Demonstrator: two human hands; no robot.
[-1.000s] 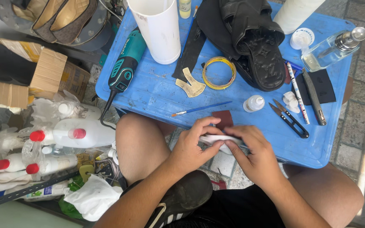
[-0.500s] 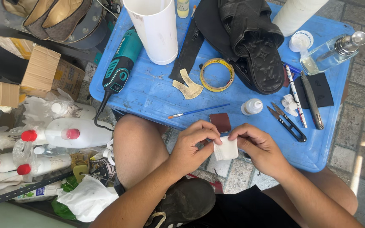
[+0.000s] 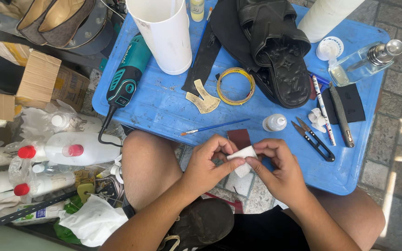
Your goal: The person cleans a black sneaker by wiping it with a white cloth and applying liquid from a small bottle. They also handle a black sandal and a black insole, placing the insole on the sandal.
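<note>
From the head camera, both hands meet just in front of the blue bench [image 3: 164,104], above the knees. The left hand [image 3: 209,163] and the right hand [image 3: 278,169] pinch one small white folded piece [image 3: 242,155] between thumbs and fingertips, each grip closed narrow on it. I judge the piece light, soft and easy to bend, like cloth or paper, so it is best taken at its edges. On the bench I count one black sandal [image 3: 275,51], one tape ring [image 3: 236,86], one thin brush [image 3: 215,126], one pair of snips [image 3: 313,139], one white cup [image 3: 161,32] and one teal rotary tool [image 3: 125,76].
</note>
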